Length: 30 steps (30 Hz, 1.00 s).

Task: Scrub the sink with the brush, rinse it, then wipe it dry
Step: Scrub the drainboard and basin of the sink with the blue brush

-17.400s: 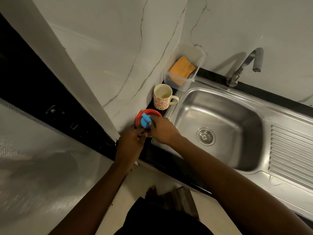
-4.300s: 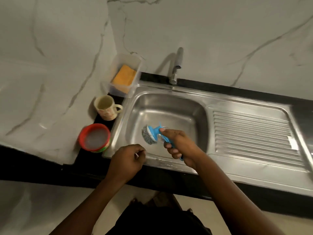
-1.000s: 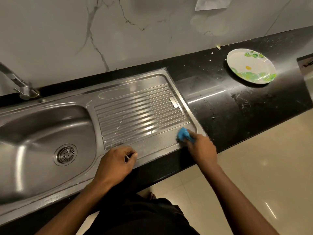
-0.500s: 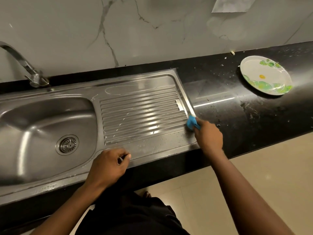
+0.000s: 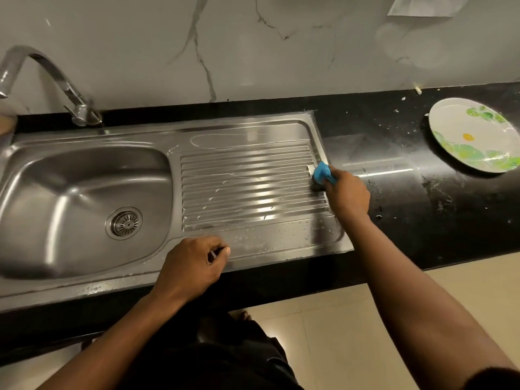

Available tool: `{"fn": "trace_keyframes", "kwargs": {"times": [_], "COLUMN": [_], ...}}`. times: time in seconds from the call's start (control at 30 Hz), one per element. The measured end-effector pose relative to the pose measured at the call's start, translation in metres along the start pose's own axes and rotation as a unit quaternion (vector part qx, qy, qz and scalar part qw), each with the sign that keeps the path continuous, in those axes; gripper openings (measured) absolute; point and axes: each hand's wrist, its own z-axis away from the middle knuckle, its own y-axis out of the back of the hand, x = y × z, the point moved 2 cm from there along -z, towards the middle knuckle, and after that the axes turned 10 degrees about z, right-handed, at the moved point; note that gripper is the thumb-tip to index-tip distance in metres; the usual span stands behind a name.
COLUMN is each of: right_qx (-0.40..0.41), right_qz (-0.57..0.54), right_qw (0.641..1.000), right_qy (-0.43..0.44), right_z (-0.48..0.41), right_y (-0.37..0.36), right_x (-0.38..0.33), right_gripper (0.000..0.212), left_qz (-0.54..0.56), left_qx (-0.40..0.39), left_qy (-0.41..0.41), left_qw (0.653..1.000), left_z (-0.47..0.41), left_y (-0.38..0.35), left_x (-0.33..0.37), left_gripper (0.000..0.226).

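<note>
Scrubbing: right hand (image 5: 347,197) grips brush (image 5: 322,173) on drainboard (image 5: 247,187), three o'clock edge; left hand (image 5: 191,266), fisted, braces at six; next, probably sweep toward nine

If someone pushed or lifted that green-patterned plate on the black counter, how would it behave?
The plate lies flat, so it would likely slide rather than roll or tip. The counter around it looks splashed, so it may be slick. It looks rigid; ceramic or plastic, I cannot tell.
</note>
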Motion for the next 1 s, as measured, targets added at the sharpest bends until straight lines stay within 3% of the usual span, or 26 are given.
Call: {"fn": "trace_keyframes", "kwargs": {"times": [0.13,0.3,0.4,0.57,0.7,0.87,1.0], "right_qx": [-0.012,-0.028,-0.018,-0.003,-0.031,-0.077,-0.121], "right_qz": [-0.035,-0.052,-0.084,-0.097,-0.133,-0.214,-0.183], "right_qw": [0.999,0.996,0.993,0.995,0.989,0.973,0.972], "right_qy": [0.002,-0.067,-0.082,-0.033,-0.054,-0.040,0.083], "right_z": [0.034,0.123,0.124,0.045,0.007,0.078,0.129], "right_y": [0.001,-0.004,-0.005,-0.007,-0.003,-0.026,-0.047], "right_x": [0.018,0.057,0.057,0.020,-0.006,-0.059,-0.138], "right_gripper": [0.042,0.049,0.049,0.040,0.038,0.028,0.041], "left_qz": [-0.001,0.009,0.015,0.008,0.003,0.008,-0.001], "left_qx": [0.011,0.026,0.028,0.024,0.021,0.041,0.034], "left_qy": [0.006,0.013,0.017,0.017,0.017,0.026,0.029], "left_qw": [1.000,1.000,0.999,1.000,1.000,0.999,0.999], "left_z": [0.000,-0.001,-0.002,-0.002,0.000,0.005,0.005], "left_y": [0.003,0.004,0.005,0.005,0.009,0.013,0.015], "left_x": [-0.007,-0.012,-0.011,-0.005,-0.006,-0.016,-0.020], "left_gripper": [0.009,0.008,0.008,0.009,0.010,0.010,0.011]}}
